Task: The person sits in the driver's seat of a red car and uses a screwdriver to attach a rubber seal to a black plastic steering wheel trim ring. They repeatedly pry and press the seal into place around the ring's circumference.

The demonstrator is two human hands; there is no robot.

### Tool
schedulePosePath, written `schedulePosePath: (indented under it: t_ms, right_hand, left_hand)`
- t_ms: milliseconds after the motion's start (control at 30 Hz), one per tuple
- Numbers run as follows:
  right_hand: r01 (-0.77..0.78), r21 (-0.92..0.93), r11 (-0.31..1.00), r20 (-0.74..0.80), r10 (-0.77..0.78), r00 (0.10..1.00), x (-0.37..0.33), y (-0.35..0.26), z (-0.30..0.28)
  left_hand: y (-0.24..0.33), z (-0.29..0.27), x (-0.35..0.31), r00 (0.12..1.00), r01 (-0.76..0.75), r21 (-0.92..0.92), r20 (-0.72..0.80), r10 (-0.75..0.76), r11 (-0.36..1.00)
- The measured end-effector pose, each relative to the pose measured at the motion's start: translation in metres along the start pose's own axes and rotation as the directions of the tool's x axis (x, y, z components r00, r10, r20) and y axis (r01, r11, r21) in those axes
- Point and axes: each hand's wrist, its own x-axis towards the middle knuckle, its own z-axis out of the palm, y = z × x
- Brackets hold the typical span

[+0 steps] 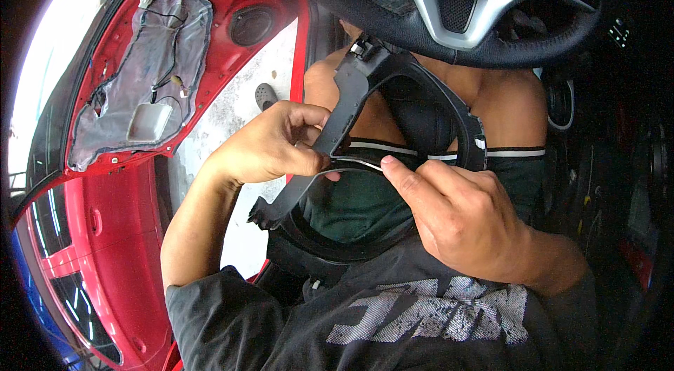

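While hands (277, 145) (465, 220) flank it, matte black plastic trim (353, 89) forms a loop.

A red car door (221, 62) is open, with 1 round black speaker (250, 25) and a cloudy sheet (126, 83). Bright light shines through its window (60, 34). Outside, the floor (232, 118) is pale.

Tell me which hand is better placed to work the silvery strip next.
Probably the right hand: it touches the silvery strip, while the left hand grips the black trim frame.
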Motion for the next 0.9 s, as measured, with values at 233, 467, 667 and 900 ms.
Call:
schedulePosePath:
  t_ms: [233, 467, 667, 900]
  right_hand:
    - [0.025, -0.006, 1.000, -0.018, -0.025, 1.000, 0.006, 0.001, -0.002]
    - [-0.042, 0.080, 0.996, -0.101, 0.050, 0.994, -0.004, 0.010, -0.028]
    - [-0.237, 0.160, 0.958, -0.045, 0.247, 0.968, -0.040, 0.008, -0.043]
    - [-0.137, 0.268, 0.954, -0.005, 0.144, 0.990, -0.055, -0.001, -0.010]
  left_hand:
    - [-0.001, -0.003, 0.003, 1.000, -0.011, 0.005, 0.009, 0.011, 1.000]
    - [-0.003, -0.007, 0.008, 0.999, 0.011, 0.028, 0.050, -0.012, 1.000]
    - [-0.002, -0.004, 0.006, 0.994, 0.003, -0.071, 0.109, 0.005, 0.997]
    - [0.000, -0.008, 0.008, 0.979, -0.027, -0.112, 0.200, 0.049, 0.993]
